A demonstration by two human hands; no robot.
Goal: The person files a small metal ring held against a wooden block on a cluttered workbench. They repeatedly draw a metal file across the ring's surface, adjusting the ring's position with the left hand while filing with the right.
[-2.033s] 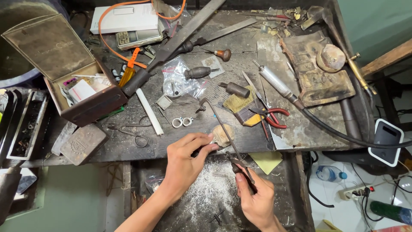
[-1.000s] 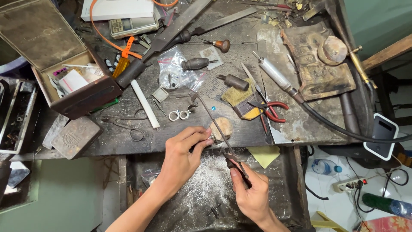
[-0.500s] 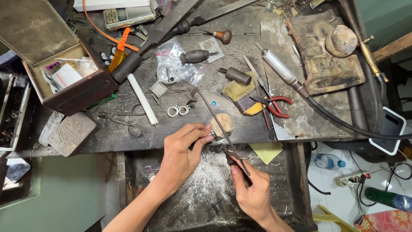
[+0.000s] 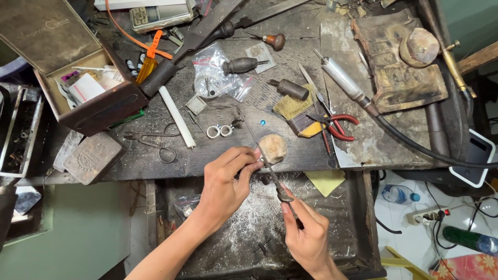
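Note:
My left hand [image 4: 228, 179] pinches a small metal piece, mostly hidden by the fingertips, against a worn wooden bench peg [image 4: 273, 148] at the workbench's front edge. My right hand [image 4: 306, 236] grips the dark handle of a long thin file [image 4: 262, 153], whose blade runs up and left across the small piece and past the peg. Both hands hover over an open drawer [image 4: 342, 228] dusted with pale metal filings.
Two silver rings [image 4: 220, 130] and a tiny blue stone [image 4: 263, 123] lie behind the peg. Red-handled pliers [image 4: 337, 126], scissors [image 4: 155, 142], a white rod [image 4: 176, 116], wooden-handled tools, a rotary handpiece [image 4: 342, 80] with hose and an open box [image 4: 78, 88] crowd the bench.
The view has drifted slightly so the bench sits lower in frame. The file has shifted a little along the piece; both hands keep their grips at the peg.

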